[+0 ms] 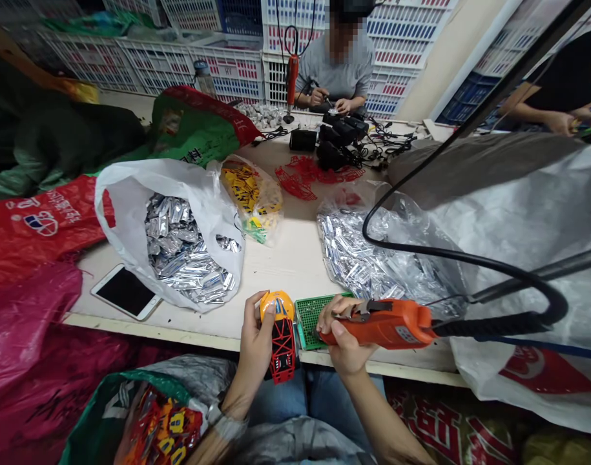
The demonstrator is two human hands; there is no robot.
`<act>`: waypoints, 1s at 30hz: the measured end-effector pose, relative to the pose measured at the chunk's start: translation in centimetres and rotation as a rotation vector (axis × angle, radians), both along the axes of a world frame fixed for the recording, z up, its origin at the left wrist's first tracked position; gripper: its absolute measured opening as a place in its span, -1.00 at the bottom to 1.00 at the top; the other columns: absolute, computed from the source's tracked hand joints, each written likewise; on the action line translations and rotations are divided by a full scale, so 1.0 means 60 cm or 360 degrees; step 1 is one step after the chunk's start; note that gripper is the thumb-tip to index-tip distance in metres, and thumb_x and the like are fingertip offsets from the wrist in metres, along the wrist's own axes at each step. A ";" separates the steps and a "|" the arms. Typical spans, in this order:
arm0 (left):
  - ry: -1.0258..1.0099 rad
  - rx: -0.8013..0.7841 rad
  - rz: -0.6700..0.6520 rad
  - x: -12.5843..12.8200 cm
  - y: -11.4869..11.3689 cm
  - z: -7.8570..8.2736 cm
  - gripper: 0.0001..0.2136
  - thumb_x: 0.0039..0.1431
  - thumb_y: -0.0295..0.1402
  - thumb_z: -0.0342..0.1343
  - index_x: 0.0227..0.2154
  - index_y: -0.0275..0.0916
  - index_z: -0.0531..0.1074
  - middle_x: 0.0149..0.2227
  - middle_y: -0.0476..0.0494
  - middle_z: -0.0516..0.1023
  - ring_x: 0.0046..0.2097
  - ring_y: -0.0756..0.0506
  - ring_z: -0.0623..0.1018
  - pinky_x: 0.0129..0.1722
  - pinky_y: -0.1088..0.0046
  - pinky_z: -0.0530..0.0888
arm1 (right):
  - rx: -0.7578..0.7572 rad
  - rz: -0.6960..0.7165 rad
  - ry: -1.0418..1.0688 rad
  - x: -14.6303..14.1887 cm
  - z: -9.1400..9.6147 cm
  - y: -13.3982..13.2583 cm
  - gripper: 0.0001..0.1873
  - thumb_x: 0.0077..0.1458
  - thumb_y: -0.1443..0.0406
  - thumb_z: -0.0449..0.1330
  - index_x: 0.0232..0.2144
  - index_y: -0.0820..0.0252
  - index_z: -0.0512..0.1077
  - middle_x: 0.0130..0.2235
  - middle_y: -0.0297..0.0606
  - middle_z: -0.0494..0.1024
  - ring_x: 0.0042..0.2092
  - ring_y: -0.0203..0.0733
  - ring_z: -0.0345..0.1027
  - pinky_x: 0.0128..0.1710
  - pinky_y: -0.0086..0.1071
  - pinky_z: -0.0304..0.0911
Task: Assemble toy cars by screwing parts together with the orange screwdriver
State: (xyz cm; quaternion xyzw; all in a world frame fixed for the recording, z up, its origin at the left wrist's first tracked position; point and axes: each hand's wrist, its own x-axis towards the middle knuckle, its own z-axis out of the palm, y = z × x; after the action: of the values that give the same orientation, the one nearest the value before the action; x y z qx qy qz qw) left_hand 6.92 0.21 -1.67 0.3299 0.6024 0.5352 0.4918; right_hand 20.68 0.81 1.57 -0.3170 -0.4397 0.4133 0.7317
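Observation:
My left hand [255, 339] is closed around a yellow, red and black toy car [281, 345], the thumb lying on its yellow end. An orange electric screwdriver [392, 324] lies on its side in my right hand [346, 336], fingers wrapped round its front part. Its black cable runs off to the right and loops upward; my hand hides the tip. Between the two hands, a green perforated tray [311, 316] rests at the table's front edge, partly covered by my right fingers. Small bits lie in the tray, too small to name.
A white bag of silvery parts [188, 252] stands left, beside a phone [125, 292]. Behind it is a bag of yellow parts [251, 194]. A clear bag of silvery pieces [373, 252] sits right. Red frames [309, 175] lie farther back. A co-worker [341, 71] sits opposite.

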 end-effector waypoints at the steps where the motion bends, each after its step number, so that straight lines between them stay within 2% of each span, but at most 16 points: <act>1: -0.0001 0.0003 0.0000 0.000 0.000 0.000 -0.50 0.09 0.07 0.20 -0.06 -0.17 0.35 -0.19 -0.09 0.57 -0.27 -0.08 0.56 -0.28 0.42 0.50 | 0.0001 0.0000 -0.0001 0.000 -0.001 0.000 -0.94 0.14 0.29 0.24 -0.33 0.13 0.41 -0.54 -0.45 0.32 -0.56 -0.33 0.23 -0.59 -0.43 0.20; 5: 0.0020 -0.0003 -0.0003 -0.001 0.002 0.000 -0.48 0.07 0.09 0.20 -0.07 -0.18 0.34 -0.13 -0.15 0.57 -0.19 -0.13 0.57 -0.24 0.40 0.49 | 0.0011 -0.0011 0.0012 -0.002 0.000 0.001 -0.94 0.14 0.30 0.23 -0.30 0.11 0.41 -0.54 -0.46 0.33 -0.57 -0.33 0.22 -0.59 -0.45 0.20; 9: 0.0043 -0.0014 -0.0007 -0.002 0.002 0.005 -0.47 0.06 0.11 0.19 -0.07 -0.18 0.33 -0.14 -0.14 0.57 -0.22 -0.11 0.57 -0.24 0.39 0.50 | 0.0013 -0.0027 0.0027 -0.002 0.011 0.001 -0.91 0.12 0.32 0.24 -0.28 0.08 0.41 -0.55 -0.47 0.34 -0.56 -0.33 0.21 -0.60 -0.46 0.19; 14: 0.0046 -0.0098 -0.0101 -0.003 0.003 0.008 -0.47 0.10 0.12 0.12 -0.04 -0.17 0.32 -0.24 -0.07 0.56 -0.36 -0.08 0.55 -0.35 0.37 0.50 | 0.0067 -0.0137 0.0087 0.008 0.054 0.007 -0.92 0.06 0.34 0.21 -0.33 0.09 0.43 -0.59 -0.47 0.35 -0.56 -0.32 0.22 -0.58 -0.47 0.22; 17: 0.0255 -0.0096 -0.0154 -0.011 0.009 -0.001 -0.54 0.18 0.06 0.06 -0.02 -0.18 0.35 -0.16 -0.13 0.56 -0.22 -0.14 0.57 -0.19 0.28 0.52 | 0.0120 -0.0225 0.0138 0.021 0.083 0.015 -0.89 -0.02 0.34 0.19 -0.36 0.10 0.43 -0.63 -0.46 0.34 -0.58 -0.30 0.20 -0.60 -0.46 0.22; 20: 0.0679 0.0098 -0.0169 -0.027 0.020 -0.004 -0.56 0.23 -0.06 0.07 0.07 -0.22 0.37 -0.03 -0.24 0.53 0.04 -0.22 0.52 0.10 0.10 0.43 | 0.0120 -0.0272 0.0185 0.034 0.100 0.024 -0.86 -0.08 0.36 0.15 -0.37 0.10 0.43 -0.65 -0.46 0.35 -0.60 -0.29 0.18 -0.61 -0.46 0.19; 23: 0.1105 0.0426 -0.0266 -0.040 0.032 0.015 -0.63 0.25 -0.17 0.12 0.07 -0.18 0.44 0.02 -0.26 0.51 0.13 -0.26 0.46 0.16 0.03 0.35 | 0.0145 -0.0327 0.0227 0.045 0.105 0.033 -0.85 -0.09 0.36 0.11 -0.39 0.11 0.42 -0.67 -0.47 0.34 -0.62 -0.29 0.15 -0.63 -0.46 0.15; 27: 0.1511 0.0826 -0.0655 -0.025 0.035 0.064 -0.86 0.30 -0.22 0.17 -0.12 0.02 0.56 -0.08 -0.05 0.59 0.06 -0.20 0.51 0.25 -0.06 0.09 | 0.0138 -0.0415 0.0244 0.053 0.106 0.039 -0.85 -0.13 0.35 0.10 -0.41 0.10 0.41 -0.70 -0.47 0.32 -0.65 -0.28 0.10 -0.66 -0.43 0.10; 30: 0.1579 0.0963 -0.0896 0.007 0.030 0.091 -0.85 0.26 -0.16 0.24 -0.13 0.05 0.57 -0.17 0.04 0.63 -0.03 -0.14 0.54 0.22 0.00 0.02 | 0.0140 -0.0425 0.0265 0.056 0.107 0.037 -0.84 -0.15 0.34 0.10 -0.42 0.10 0.42 -0.70 -0.46 0.32 -0.65 -0.26 0.10 -0.66 -0.42 0.08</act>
State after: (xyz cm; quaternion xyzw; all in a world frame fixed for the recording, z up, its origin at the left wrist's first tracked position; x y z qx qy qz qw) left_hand 7.33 2.03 3.78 0.8076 0.4710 0.3159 0.1617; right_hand 24.03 3.01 8.00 -0.3049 -0.3492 0.3174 0.8273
